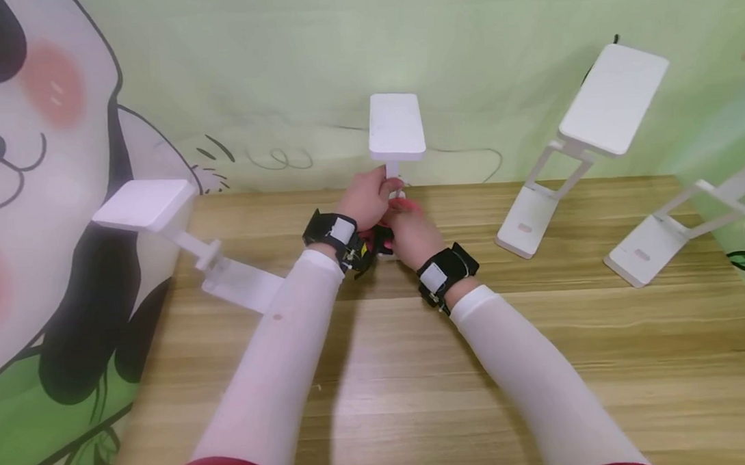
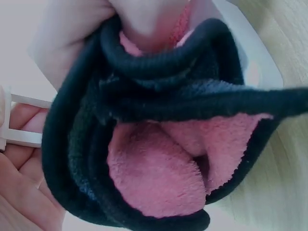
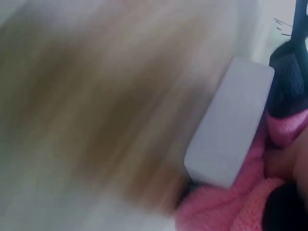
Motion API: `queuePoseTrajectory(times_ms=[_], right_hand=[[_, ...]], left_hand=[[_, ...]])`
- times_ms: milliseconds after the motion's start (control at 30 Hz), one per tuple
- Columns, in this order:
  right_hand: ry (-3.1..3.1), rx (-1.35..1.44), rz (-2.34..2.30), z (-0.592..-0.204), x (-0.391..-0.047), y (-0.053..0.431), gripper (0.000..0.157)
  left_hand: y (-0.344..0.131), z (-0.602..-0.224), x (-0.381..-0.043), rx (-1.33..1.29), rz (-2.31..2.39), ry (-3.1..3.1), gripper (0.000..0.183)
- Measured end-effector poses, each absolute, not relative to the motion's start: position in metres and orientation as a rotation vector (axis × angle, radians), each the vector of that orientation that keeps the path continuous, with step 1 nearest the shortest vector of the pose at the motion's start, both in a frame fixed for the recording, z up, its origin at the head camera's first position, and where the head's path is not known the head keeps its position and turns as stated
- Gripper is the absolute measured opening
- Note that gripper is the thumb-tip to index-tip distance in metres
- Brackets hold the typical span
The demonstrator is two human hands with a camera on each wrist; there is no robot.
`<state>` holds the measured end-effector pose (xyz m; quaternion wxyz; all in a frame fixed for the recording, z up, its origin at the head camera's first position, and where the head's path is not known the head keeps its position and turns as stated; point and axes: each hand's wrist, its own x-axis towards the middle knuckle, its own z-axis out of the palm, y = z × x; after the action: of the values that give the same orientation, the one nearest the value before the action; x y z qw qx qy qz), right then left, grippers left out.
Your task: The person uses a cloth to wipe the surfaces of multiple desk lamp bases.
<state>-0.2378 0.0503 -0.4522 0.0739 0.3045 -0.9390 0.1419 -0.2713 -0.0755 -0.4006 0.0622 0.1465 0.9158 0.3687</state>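
Note:
In the head view a white folding desk lamp [image 1: 397,125] stands at the middle back, its panel raised. My left hand [image 1: 366,197] grips its stem just below the panel. Lower down, my right hand [image 1: 412,232] holds a pink cloth [image 2: 154,173] with black edging against the lamp. The left wrist view shows the cloth bunched and folded, covering much of the lamp. In the right wrist view, the white lamp base [image 3: 231,122] lies against the pink fabric, with part of a hand at the right edge.
Another white lamp [image 1: 241,285] stands at the left, partly behind my left sleeve. Two more stand at the right: a lamp with its panel up [image 1: 614,101] and a lamp cut by the frame edge [image 1: 647,250]. A green wall [image 1: 268,58] backs the wooden table [image 1: 403,395].

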Motion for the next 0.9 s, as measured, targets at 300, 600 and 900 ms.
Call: queuePoseTrajectory(times_ms=[300,600,900], right_hand=[[-2.849,0.929,0.597,-0.452,-0.219,0.054,0.053],[-2.910,1.073,0.587,-0.445,-0.194,0.070,0.050],[-2.884,0.887,0.534,-0.458,-0.236,0.064,0.055]], left_hand=[[-0.080,-0.401,-0.270,0.426,1.115,2.797,0.028],[-0.074,-0.401,-0.267,0.448,1.096,2.789,0.029],[-0.072,-0.399,-0.266,0.441,1.088,2.790,0.028]])
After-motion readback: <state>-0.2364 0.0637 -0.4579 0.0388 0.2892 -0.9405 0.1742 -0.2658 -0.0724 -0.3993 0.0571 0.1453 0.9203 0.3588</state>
